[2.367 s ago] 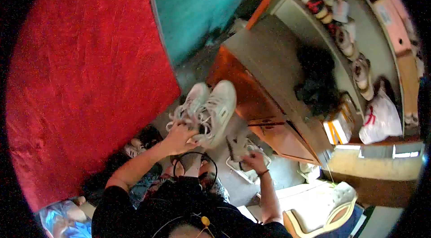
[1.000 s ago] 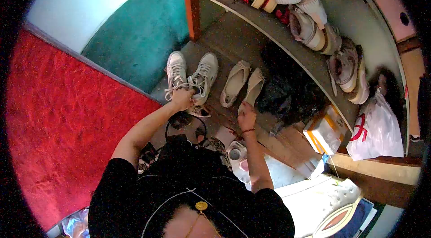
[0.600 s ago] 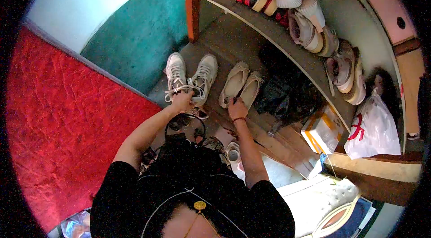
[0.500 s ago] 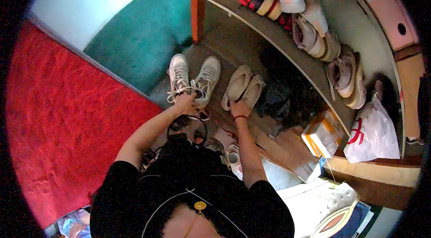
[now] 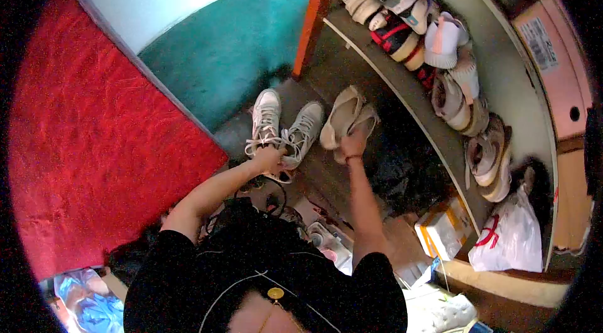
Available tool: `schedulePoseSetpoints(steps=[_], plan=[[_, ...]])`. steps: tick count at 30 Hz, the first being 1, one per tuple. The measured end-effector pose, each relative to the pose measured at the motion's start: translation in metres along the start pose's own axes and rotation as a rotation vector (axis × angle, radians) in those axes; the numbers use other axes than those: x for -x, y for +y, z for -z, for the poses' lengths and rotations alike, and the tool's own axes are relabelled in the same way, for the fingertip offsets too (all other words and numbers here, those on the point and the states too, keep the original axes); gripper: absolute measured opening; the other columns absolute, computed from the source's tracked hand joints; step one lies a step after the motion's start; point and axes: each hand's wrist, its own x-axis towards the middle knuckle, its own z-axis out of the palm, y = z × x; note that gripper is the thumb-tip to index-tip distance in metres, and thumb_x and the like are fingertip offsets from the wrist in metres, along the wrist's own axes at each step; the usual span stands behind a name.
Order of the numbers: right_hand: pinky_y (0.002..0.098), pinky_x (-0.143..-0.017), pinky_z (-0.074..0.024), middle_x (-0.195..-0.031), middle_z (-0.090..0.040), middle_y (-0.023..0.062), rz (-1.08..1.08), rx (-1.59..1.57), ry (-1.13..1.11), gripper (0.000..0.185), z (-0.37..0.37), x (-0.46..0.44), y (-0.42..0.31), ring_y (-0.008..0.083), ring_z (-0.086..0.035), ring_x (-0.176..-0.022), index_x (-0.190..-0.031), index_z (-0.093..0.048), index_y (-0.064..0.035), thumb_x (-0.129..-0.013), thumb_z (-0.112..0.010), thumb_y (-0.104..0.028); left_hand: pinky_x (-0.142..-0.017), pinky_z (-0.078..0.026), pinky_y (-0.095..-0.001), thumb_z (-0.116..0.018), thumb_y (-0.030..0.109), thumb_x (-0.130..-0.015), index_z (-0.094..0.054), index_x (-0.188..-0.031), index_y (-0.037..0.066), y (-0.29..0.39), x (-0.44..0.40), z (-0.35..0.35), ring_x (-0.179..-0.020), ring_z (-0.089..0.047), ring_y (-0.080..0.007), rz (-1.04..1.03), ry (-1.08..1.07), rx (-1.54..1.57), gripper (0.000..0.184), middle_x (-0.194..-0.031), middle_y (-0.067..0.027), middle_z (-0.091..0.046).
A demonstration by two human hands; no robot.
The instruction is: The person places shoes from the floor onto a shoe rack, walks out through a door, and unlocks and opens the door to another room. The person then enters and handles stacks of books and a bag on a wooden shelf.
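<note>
My left hand (image 5: 269,159) is closed on the heel ends of a pair of white lace-up sneakers (image 5: 266,117), which point away from me side by side with their laces hanging loose. To the right, my right hand (image 5: 353,143) is closed on a pair of beige flat shoes (image 5: 344,113), gripping them near their heels. The flats are close together, just over the brown cabinet surface. My fingers hide part of both pairs.
Several shoes (image 5: 448,95) line a curved shelf at the right. Beside it are a white plastic bag (image 5: 510,235), a white box with orange tape (image 5: 441,232), black bags (image 5: 405,169) and pink boxes (image 5: 553,56). Red cloth (image 5: 113,144) hangs at left.
The view has turned, shifting the shelf right and down. My right hand, which was moving among the flats, now grips them together; a moment ago they lay on the surface. The sneakers remain in my left hand.
</note>
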Motion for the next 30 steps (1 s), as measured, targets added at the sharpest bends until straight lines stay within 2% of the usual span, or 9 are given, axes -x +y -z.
schedulePoseSetpoints(steps=[7, 9, 12, 15, 17, 20, 23, 28, 30], plan=[[0.0474, -0.069, -0.0463, -0.089, -0.061, 0.0223, -0.016, 0.089, -0.220, 0.031, 0.013, -0.106, -0.102, 0.0395, -0.058, -0.080, -0.092, -0.061, 0.0007, -0.077, -0.055, -0.026, -0.073, -0.040, -0.0468, -0.066, 0.020, -0.071, -0.038, -0.127, 0.021, -0.001, 0.009, -0.007, -0.087, -0.055, -0.0359, 0.027, 0.018, -0.057, 0.063, -0.094, -0.0201, -0.055], [0.0448, -0.069, -0.0466, -0.089, -0.062, 0.0196, 0.142, -0.062, -0.111, 0.030, 0.023, -0.085, -0.126, 0.0360, -0.059, -0.079, -0.091, -0.061, -0.0009, -0.080, -0.055, -0.028, -0.083, -0.033, -0.0572, -0.059, 0.021, -0.078, -0.026, -0.134, 0.020, 0.003, 0.017, -0.003, -0.085, -0.055, -0.0391, -0.017, 0.120, -0.034, 0.065, -0.097, -0.0220, -0.054], [0.0429, -0.063, -0.0443, -0.073, -0.058, 0.0170, 0.346, -0.481, -0.231, 0.020, 0.038, 0.007, -0.145, 0.0365, -0.056, -0.070, -0.078, -0.056, -0.0025, -0.079, -0.054, -0.023, -0.085, -0.034, -0.0527, -0.053, 0.014, -0.080, -0.028, -0.129, 0.007, -0.024, 0.005, -0.039, -0.087, -0.056, -0.0370, -0.047, 0.310, 0.021, 0.055, -0.098, -0.0244, -0.054], [0.0440, -0.061, -0.0428, -0.073, -0.057, 0.0193, 0.668, -0.411, -0.378, 0.024, 0.027, 0.093, -0.132, 0.0370, -0.055, -0.069, -0.075, -0.058, 0.0004, -0.074, -0.061, -0.023, -0.082, -0.036, -0.0479, -0.049, 0.007, -0.078, -0.032, -0.117, -0.004, -0.015, 0.008, -0.031, -0.088, -0.057, -0.0338, 0.018, 0.381, -0.014, 0.043, -0.096, -0.0240, -0.057], [0.0471, -0.069, -0.0410, -0.076, -0.057, 0.0173, 0.676, -0.050, -0.454, 0.029, 0.009, 0.124, -0.117, 0.0370, -0.055, -0.074, -0.081, -0.057, -0.0003, -0.069, -0.063, -0.026, -0.085, -0.033, -0.0528, -0.062, 0.009, -0.069, -0.028, -0.120, -0.007, -0.013, 0.001, -0.024, -0.087, -0.058, -0.0320, 0.211, 0.129, -0.083, 0.064, -0.083, -0.0155, -0.060], [0.0492, -0.076, -0.0370, -0.083, -0.060, 0.0170, 0.658, 0.168, -0.453, 0.048, -0.020, 0.136, -0.099, 0.0364, -0.056, -0.082, -0.102, -0.048, -0.0008, -0.068, -0.064, -0.031, -0.086, -0.032, -0.0522, -0.064, 0.010, -0.066, -0.033, -0.116, -0.005, 0.000, 0.012, -0.010, -0.082, -0.059, -0.0306, 0.196, 0.187, -0.139, 0.061, -0.077, -0.0124, -0.060], [0.0474, -0.074, -0.0373, -0.086, -0.060, 0.0195, 0.379, 0.089, -0.631, 0.055, 0.025, 0.128, -0.132, 0.0368, -0.056, -0.080, -0.110, -0.043, 0.0013, -0.071, -0.063, -0.032, -0.087, -0.031, -0.0504, -0.067, 0.011, -0.064, -0.037, -0.113, -0.003, -0.005, 0.021, -0.020, -0.079, -0.059, -0.0295, 0.036, 0.432, -0.205, 0.059, -0.076, -0.0120, -0.060], [0.0489, -0.074, -0.0387, -0.079, -0.060, 0.0214, 0.510, 0.144, -0.544, 0.077, 0.034, 0.130, -0.122, 0.0398, -0.056, -0.076, -0.132, -0.024, 0.0006, -0.073, -0.062, -0.032, -0.086, -0.031, -0.0496, -0.067, 0.013, -0.061, -0.043, -0.107, 0.001, 0.010, 0.036, -0.002, -0.082, -0.058, -0.0312, -0.146, 0.278, -0.304, 0.053, -0.076, -0.0118, -0.061], [0.0470, -0.068, -0.0420, -0.074, -0.060, 0.0209, 0.578, 0.012, -0.713, 0.075, 0.021, 0.134, -0.118, 0.0389, -0.056, -0.071, -0.135, -0.023, -0.0113, -0.072, -0.061, -0.027, -0.085, -0.031, -0.0501, -0.067, 0.013, -0.062, -0.043, -0.107, 0.001, 0.007, 0.043, 0.004, -0.082, -0.058, -0.0311, -0.198, 0.238, -0.308, 0.053, -0.077, -0.0119, -0.061]])
